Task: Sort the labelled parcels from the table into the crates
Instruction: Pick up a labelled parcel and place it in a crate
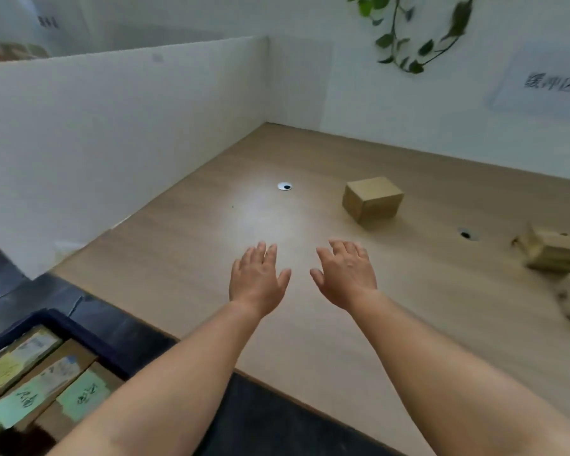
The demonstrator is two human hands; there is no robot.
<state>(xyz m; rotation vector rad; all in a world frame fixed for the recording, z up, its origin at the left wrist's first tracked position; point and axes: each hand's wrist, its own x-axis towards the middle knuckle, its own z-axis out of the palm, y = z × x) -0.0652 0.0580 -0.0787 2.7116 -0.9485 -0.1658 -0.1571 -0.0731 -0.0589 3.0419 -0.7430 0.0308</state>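
Hovering side by side over the worktop (185,258), the left hand (257,281) and right hand (346,278) are spread and empty, seemingly readying for the cardboard parcel (372,199) toward its far edge.

a pale wooden table (185,258) with two cable holes meets white walls (392,103) in a corner; a white partition (112,126) runs along its left; a green vine (412,34) and a blurred paper sign (547,80) hang on the wall; dark floor (0,284) below.
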